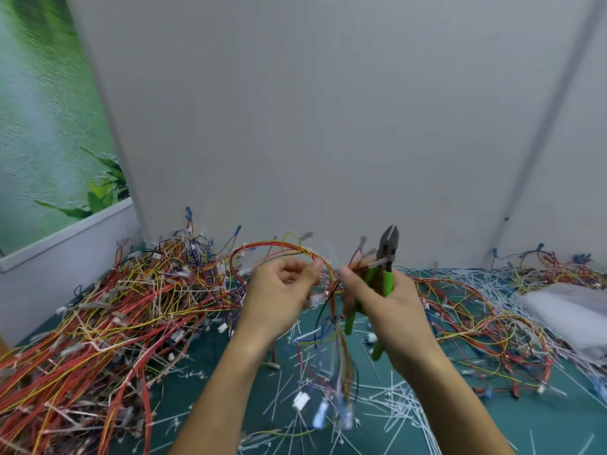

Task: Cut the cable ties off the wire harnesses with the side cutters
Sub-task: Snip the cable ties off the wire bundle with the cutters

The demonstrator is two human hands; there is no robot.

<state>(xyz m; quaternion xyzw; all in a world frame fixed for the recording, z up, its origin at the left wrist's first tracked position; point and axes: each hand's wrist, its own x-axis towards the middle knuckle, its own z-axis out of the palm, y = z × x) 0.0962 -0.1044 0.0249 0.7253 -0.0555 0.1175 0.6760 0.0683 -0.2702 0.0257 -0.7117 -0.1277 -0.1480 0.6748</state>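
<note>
Many cut ties [399, 400] litter the desk [542, 418], yet a big pile [108, 310] waits at left (much seemingly remains), while the left hand [282, 290] has its grip on a raised harness [279, 249], the right hand [391, 307] on the cutters [387, 249].

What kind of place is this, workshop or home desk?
Probably a wire-harness rework bench in a workshop: a big pile of wire harnesses at left, cut cable ties strewn over the green mat, side cutters in the right hand.

Connectors [323, 412] hanging from the wire harness [272, 245] blur at lower centre; my right hand [394, 303] hides the side cutters' [387, 247] handle middles; wire pile [82, 339] cropped at the left edge.
</note>
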